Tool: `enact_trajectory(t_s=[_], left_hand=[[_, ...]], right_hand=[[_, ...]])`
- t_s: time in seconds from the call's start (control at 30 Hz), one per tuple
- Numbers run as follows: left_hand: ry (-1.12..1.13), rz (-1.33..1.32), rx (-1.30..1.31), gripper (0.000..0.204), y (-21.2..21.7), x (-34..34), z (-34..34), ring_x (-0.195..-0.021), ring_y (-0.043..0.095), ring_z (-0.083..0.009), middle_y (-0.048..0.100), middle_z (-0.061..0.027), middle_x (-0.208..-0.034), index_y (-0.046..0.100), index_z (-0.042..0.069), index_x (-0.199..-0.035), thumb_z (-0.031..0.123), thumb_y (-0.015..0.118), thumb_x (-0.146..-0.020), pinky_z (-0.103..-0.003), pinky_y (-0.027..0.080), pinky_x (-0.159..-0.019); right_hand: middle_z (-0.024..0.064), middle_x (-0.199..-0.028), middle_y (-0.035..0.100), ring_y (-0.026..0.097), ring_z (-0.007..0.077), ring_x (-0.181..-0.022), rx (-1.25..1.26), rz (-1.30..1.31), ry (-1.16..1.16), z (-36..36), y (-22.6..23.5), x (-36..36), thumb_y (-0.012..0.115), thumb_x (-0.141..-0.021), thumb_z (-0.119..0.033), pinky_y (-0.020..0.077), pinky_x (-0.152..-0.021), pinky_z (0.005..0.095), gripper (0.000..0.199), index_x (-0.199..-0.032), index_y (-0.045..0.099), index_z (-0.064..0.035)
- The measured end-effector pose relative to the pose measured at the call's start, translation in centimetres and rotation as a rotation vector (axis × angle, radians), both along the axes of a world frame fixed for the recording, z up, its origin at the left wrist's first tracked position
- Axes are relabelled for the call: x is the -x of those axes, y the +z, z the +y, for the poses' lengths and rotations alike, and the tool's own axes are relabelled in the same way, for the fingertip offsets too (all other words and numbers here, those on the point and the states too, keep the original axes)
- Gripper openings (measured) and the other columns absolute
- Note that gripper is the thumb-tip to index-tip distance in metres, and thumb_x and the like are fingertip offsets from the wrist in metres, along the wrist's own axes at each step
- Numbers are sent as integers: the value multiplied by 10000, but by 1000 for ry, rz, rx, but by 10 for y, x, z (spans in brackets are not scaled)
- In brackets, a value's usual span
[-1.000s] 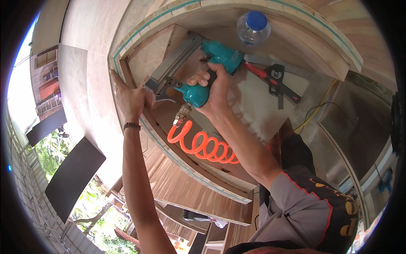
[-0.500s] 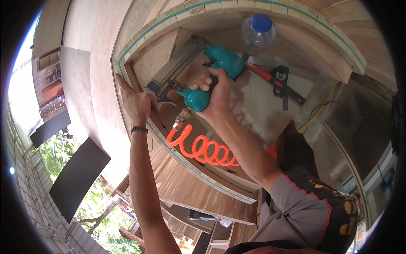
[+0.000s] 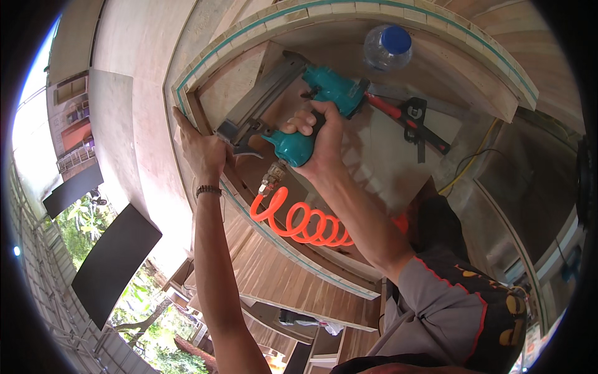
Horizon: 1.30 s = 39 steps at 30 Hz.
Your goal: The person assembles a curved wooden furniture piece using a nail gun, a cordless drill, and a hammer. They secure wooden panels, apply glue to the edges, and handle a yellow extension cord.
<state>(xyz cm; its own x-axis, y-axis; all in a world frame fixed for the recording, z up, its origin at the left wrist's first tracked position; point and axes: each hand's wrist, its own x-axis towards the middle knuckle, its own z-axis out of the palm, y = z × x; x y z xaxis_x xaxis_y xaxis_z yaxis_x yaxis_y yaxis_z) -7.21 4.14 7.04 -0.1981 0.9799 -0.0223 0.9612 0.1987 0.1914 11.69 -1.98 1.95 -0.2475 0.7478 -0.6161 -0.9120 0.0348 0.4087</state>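
Note:
In my right hand (image 3: 327, 134) is a teal pneumatic nail gun (image 3: 336, 90), my fingers wrapped round its black grip. Its long grey magazine slants down to the left, and the nose end sits beside my left hand, close to the rim. From the base of the handle, a metal coupling (image 3: 272, 177) leads into a coiled orange air hose (image 3: 299, 227). My left hand (image 3: 204, 153) is closed over the left edge of the curved wooden frame (image 3: 268, 25), one finger stretched along it. My left fingertips are partly hidden.
Inside the frame stand a clear plastic jar (image 3: 381, 59) with a blue lid, and a red-and-black handled tool (image 3: 389, 109) beside a black square-like tool (image 3: 414, 115). A yellow cable (image 3: 464, 168) runs to the right. Large plywood panels (image 3: 115, 112) rise at left.
The nail gun and my right hand have shifted slightly to the right, and the hose coils with them. The jar also appears a little farther right. My left hand stays on the frame edge.

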Motion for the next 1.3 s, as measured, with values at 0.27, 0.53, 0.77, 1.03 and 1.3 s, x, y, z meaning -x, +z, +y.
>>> enact_trajectory(t_s=[0.27, 0.53, 0.77, 1.03, 1.3], left_hand=[[-42, 60, -1, 981, -4, 7, 0, -1252, 540, -493, 505, -342, -1405, 145, 32, -1600, 237, 666, -794, -508, 453, -1041], [-9, -1, -26, 1273, 0, 2, 1, -1281, 544, -471, 516, -355, -1393, 200, -23, -1575, 590, 857, -673, -476, 460, -1070], [11, -10, -59, 1419, -3, 1, -2, -1298, 540, -459, 511, -352, -1405, 203, -23, -1577, 755, 835, -572, -476, 467, -1072], [78, -1, -30, 1320, 0, 1, -2, -1263, 574, -426, 529, -309, -1406, 225, 17, -1582, 741, 790, -634, -477, 500, -1027], [145, -87, -66, 1072, 1, -2, -7, -1186, 630, -402, 610, -269, -1319, 307, 99, -1574, 648, 736, -759, -477, 520, -988]], right_hand=[[-40, -660, 382, 422, 108, -544, 11, -88, 36, 0, -1, -3, 550, -918, -189, 481, -622, 314, 159, -1066, 545, -133], [-42, -649, 391, 443, 94, -549, -38, -39, 28, -22, 2, -13, 571, -922, -182, 483, -629, 316, 130, -1042, 552, -139], [-29, -688, 458, 495, 102, -575, -50, -31, 341, -79, 16, -59, 575, -961, -195, 493, -674, 345, 126, -1011, 472, -143], [121, -897, 600, 600, 196, -620, -448, -830, 909, -99, 41, -130, 564, -919, -132, 552, -635, 373, 595, -1465, 343, -52], [198, -1092, 647, 688, 375, -909, -972, -2234, 1048, -143, 15, -113, 666, -868, -118, 548, -785, 463, 923, -1632, 151, -173]])
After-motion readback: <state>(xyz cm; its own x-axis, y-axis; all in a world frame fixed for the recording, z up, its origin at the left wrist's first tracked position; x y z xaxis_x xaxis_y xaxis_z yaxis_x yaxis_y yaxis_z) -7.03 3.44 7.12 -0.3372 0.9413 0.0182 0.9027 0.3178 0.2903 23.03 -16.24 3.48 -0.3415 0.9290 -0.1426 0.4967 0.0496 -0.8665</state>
